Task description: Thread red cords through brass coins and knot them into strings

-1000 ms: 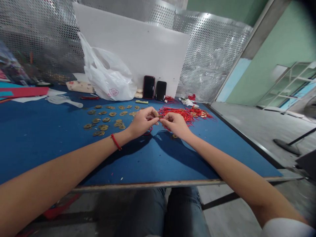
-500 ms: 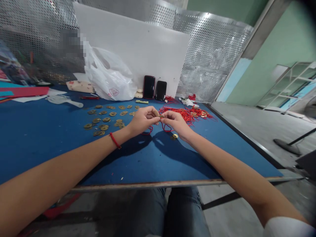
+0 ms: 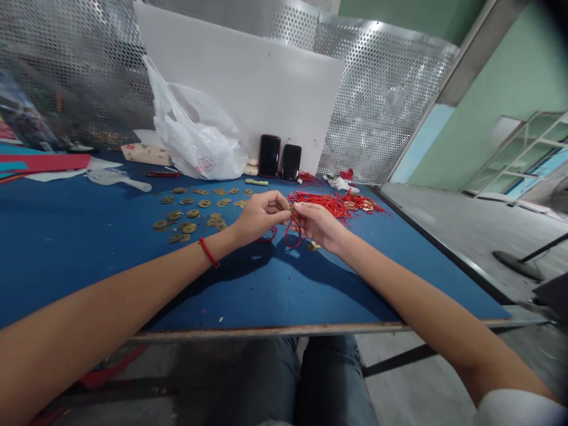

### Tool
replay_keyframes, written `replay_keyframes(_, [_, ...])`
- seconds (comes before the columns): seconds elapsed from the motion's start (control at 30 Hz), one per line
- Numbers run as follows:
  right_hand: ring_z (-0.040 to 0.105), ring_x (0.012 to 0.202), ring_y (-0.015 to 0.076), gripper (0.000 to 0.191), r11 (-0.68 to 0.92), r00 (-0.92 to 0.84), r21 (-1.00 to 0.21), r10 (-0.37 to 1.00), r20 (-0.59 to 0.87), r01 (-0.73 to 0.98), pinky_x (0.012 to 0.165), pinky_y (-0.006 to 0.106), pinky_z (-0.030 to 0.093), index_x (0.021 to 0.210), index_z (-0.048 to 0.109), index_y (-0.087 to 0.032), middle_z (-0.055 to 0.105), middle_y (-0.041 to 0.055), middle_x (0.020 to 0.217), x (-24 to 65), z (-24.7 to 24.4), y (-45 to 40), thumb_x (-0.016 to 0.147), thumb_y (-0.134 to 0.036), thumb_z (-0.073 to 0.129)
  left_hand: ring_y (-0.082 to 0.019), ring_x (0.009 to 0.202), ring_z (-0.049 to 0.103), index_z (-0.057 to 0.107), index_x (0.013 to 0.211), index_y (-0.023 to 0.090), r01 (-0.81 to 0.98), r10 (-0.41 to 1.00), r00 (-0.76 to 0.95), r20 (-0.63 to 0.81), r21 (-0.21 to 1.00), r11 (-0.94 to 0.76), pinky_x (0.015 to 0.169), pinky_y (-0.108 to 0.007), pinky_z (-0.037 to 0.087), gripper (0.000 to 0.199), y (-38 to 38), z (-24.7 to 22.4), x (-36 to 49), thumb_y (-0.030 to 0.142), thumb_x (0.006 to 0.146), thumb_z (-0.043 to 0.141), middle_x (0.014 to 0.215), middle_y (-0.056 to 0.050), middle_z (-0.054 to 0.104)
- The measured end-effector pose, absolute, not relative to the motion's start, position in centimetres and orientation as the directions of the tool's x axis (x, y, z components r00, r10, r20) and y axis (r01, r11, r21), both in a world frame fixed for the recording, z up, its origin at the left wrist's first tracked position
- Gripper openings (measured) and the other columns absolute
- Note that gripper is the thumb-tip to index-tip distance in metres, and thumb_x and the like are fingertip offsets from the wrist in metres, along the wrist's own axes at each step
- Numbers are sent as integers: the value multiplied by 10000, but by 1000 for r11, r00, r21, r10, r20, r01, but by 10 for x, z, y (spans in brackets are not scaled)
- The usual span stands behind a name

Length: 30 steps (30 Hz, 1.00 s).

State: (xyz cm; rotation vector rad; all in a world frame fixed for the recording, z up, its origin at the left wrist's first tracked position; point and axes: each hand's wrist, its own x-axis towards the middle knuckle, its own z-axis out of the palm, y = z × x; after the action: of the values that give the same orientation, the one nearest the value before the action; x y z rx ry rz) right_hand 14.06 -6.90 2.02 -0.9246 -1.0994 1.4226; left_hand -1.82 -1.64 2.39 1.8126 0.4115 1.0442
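Note:
Over the blue tabletop, the fingertips of both my hands meet. My left hand (image 3: 261, 216), with a red braided bracelet (image 3: 208, 252) at its wrist, is closed in a pinch on a small brass coin that its fingers mostly cover. Red cord (image 3: 291, 241) hangs in a loop from the fingertips. My right hand (image 3: 323, 226) is turned palm more upward, its thumb and fingers closed on the cord close against the coin. Beneath the right hand lie loose brass coins (image 3: 313, 245), partly covered by it.
Several brass coins (image 3: 192, 213) lie in small groups on the blue table (image 3: 106, 248) at left. Behind my right hand is a heap of red cords (image 3: 326, 204). A white plastic bag (image 3: 204, 145), two dark phones (image 3: 268, 155) and a white fan-shaped tool (image 3: 119, 178) lie toward the back.
My right hand has rolled palm-up, and its fingers now reach under the coin. The cord loop has drawn in closer below the fingertips. My left hand stays nearly in place.

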Motion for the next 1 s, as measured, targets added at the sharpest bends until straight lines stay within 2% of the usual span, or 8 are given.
replay_keyframes(0.2, [594, 647, 72, 395, 20, -54, -960, 998, 36, -280, 669, 220, 491, 740, 624, -153, 647, -15, 691, 141, 18, -67, 554, -411, 859, -115, 605, 637, 576, 725, 145, -163, 682, 566, 463, 874, -458, 614, -241, 526, 162, -13, 19, -18, 218, 689, 716, 662, -8, 654])
replay_keyframes(0.5, [492, 562, 47, 446, 26, 8, -969, 1000, 25, -245, 583, 216, 417, 706, 566, -162, 555, -51, 601, 143, 21, -67, 559, -479, 843, -113, 587, 615, 566, 729, 152, -159, 687, 544, 481, 863, -479, 613, -258, 530, 190, -12, 20, -19, 248, 698, 727, 650, 5, 621])
replay_keyframes(0.57, [479, 545, 40, 415, 63, 86, -963, 995, 42, -260, 574, 206, 426, 687, 539, -162, 526, -58, 578, 151, 24, -63, 617, -457, 822, -118, 588, 619, 570, 731, 151, -156, 700, 524, 485, 863, -481, 606, -258, 526, 189, -10, 20, -20, 248, 704, 730, 648, 0, 622])
replay_keyframes(0.63, [473, 521, 32, 359, 107, 236, -949, 971, 35, -298, 542, 186, 428, 679, 511, -164, 511, -60, 566, 166, 29, -58, 715, -409, 772, -124, 598, 632, 584, 739, 150, -150, 717, 503, 483, 866, -477, 610, -260, 527, 181, -8, 19, -21, 244, 707, 735, 656, -7, 633])
replay_keyframes(0.77, [381, 415, -2, 278, 212, 555, -858, 826, -98, -467, 433, 121, 364, 700, 433, -177, 425, -92, 503, 201, 40, -46, 886, -281, 610, -135, 604, 648, 588, 744, 160, -125, 741, 505, 442, 887, -444, 628, -278, 544, 177, -6, 19, -22, 246, 709, 739, 664, -9, 646])
replay_keyframes(0.87, [346, 382, -13, 266, 290, 648, -837, 755, -98, -464, 404, 101, 353, 713, 402, -183, 396, -106, 493, 216, 43, -42, 908, -241, 573, -131, 604, 642, 577, 726, 160, -115, 733, 539, 416, 898, -425, 627, -271, 539, 182, -9, 20, -21, 234, 695, 739, 653, -10, 645])
replay_keyframes(1.0, [373, 400, -16, 198, 278, 659, -881, 751, -49, -382, 423, 113, 385, 741, 430, -179, 481, -92, 559, 211, 37, -42, 895, -197, 553, -116, 587, 623, 568, 711, 155, -121, 726, 557, 403, 904, -410, 606, -251, 519, 170, -12, 22, -20, 208, 684, 727, 639, -9, 643])
